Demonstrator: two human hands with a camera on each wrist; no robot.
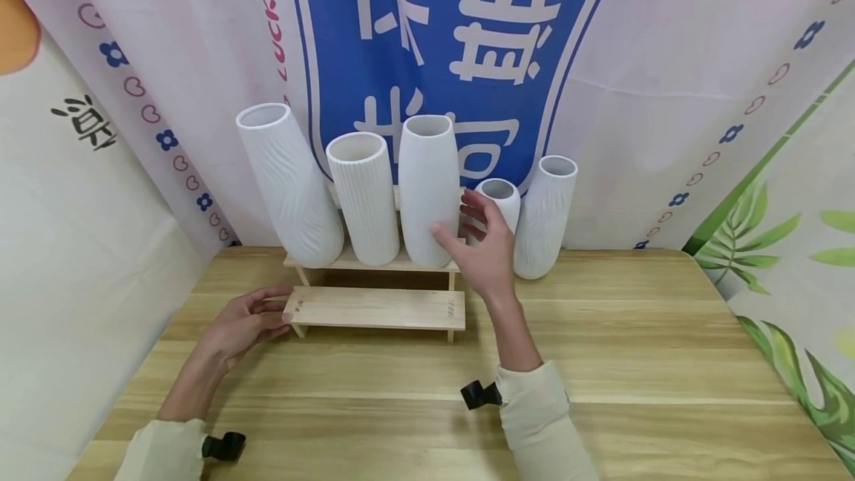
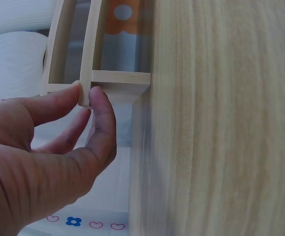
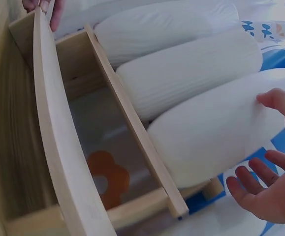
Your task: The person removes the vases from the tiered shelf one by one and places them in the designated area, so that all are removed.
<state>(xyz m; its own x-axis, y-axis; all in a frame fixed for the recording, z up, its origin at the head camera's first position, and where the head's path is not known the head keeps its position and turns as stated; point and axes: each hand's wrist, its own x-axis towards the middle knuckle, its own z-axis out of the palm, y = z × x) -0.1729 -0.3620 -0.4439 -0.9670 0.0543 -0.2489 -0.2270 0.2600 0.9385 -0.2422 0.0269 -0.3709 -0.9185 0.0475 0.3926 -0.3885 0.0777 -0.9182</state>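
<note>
My left hand (image 1: pixel 246 325) pinches the left end of the low front step (image 1: pixel 377 308) of a tiered wooden stand, thumb on top and a finger underneath in the left wrist view. My right hand (image 1: pixel 486 252) is at the right side of a smooth white vase (image 1: pixel 429 191); its thumb tip meets the vase and the other fingers are spread loosely. On the step behind stand a ribbed white vase (image 1: pixel 364 199) and, at the left end, a tall wavy-patterned vase (image 1: pixel 292 188). Behind my right fingers is a short round vase (image 1: pixel 502 199), partly hidden.
A slim white vase (image 1: pixel 546 217) stands on the wooden table (image 1: pixel 634 362) right of the stand. A printed curtain (image 1: pixel 641 95) with a blue panel hangs close behind the vases. Black camera mounts (image 1: pixel 223 446) stick out from both sleeves.
</note>
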